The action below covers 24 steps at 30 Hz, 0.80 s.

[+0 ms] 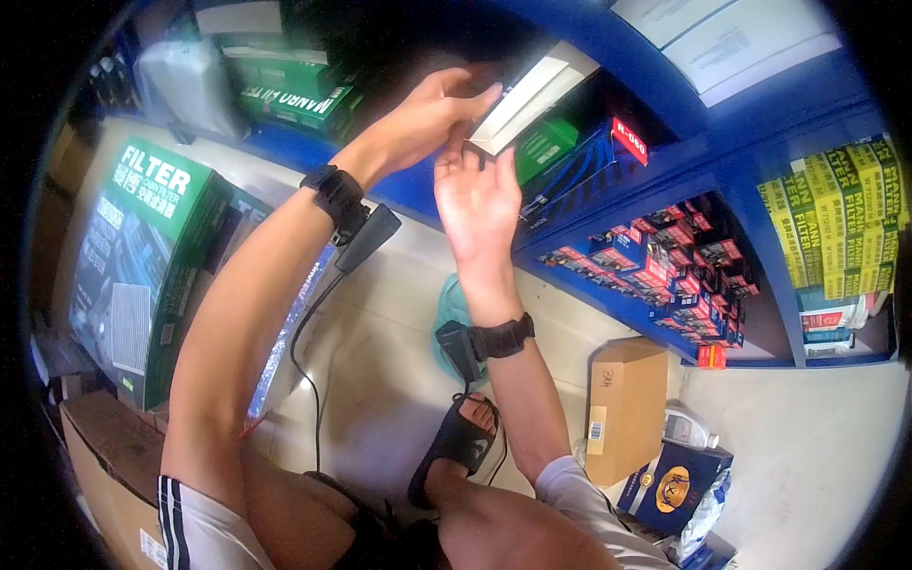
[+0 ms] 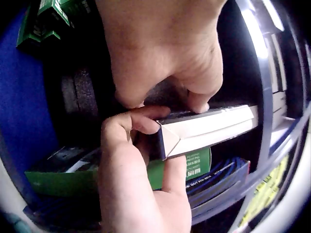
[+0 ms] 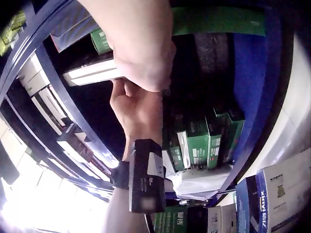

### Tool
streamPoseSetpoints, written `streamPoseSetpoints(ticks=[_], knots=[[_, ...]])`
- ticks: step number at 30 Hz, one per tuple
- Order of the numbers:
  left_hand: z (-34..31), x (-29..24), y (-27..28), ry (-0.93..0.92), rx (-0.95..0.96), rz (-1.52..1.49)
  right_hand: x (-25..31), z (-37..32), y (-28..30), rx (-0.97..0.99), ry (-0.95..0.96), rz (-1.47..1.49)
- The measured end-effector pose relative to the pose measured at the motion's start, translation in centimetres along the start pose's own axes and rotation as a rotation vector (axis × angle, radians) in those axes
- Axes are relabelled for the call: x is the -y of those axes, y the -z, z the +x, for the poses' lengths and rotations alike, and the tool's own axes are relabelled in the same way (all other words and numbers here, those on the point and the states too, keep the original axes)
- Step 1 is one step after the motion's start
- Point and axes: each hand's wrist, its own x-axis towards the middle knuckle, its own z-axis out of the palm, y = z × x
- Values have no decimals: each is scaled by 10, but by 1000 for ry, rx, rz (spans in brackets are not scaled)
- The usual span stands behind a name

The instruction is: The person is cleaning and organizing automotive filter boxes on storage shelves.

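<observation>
A flat box (image 1: 537, 100) with white sides and a dark face is held by both hands over the blue shelf compartment. My left hand (image 1: 423, 123) grips it from the far side, its thumb along the edge; its fingers are partly hidden behind the box. At the near end my right hand (image 1: 478, 209), palm turned up, pinches the box's corner; in the left wrist view the right thumb is below the box (image 2: 209, 131) and the fingers above. Under the box lies a green box (image 2: 201, 162), beside dark blue boxes (image 2: 223, 177).
Blue shelving (image 1: 665, 180) surrounds the hands, with a red label (image 1: 629, 141) on it. Small red-and-blue boxes (image 1: 665, 275) and yellow filter boxes (image 1: 836, 223) fill the right compartments. A large green filter box (image 1: 133, 266) stands left; a brown carton (image 1: 624, 408) sits on the floor right.
</observation>
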Motion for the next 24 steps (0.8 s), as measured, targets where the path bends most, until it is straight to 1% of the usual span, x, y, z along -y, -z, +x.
streamPoseSetpoints(ticks=[2,4,5,8,10,11,13,14,15,17,18,19,22,24], knots=[[4,4,3,10,8,27,1,-2,1,6,-7,28],[6,6,1,-88,29,39,4,-2,2,14,-11,55],[5,5,1,-88,31,37,5,-1,3,18,-32,70],[1,5,9,-46,68,39,7,-2,1,-7,-90,94],[-1,0,19,45,142,-87,9,-2,6,-32,-196,149],[-6,-3,22,39,164,-71,7,-3,13,-33,-198,151],[-22,-10,18,116,83,-103,1,-13,30,-119,-181,39],[-17,2,31,93,130,-6,0,-19,37,-139,-195,13],[-18,2,37,98,129,-5,1,-26,46,-143,-195,17],[-23,0,43,223,99,146,3,-40,60,-127,-285,44],[-25,-1,45,234,104,191,4,-47,66,-118,-310,-26],[-30,-4,45,241,100,194,6,-53,73,-122,-313,-19],[-50,-11,43,302,18,281,8,-69,94,-113,-345,-125],[-55,-14,42,330,20,323,12,-78,108,-106,-370,-155]])
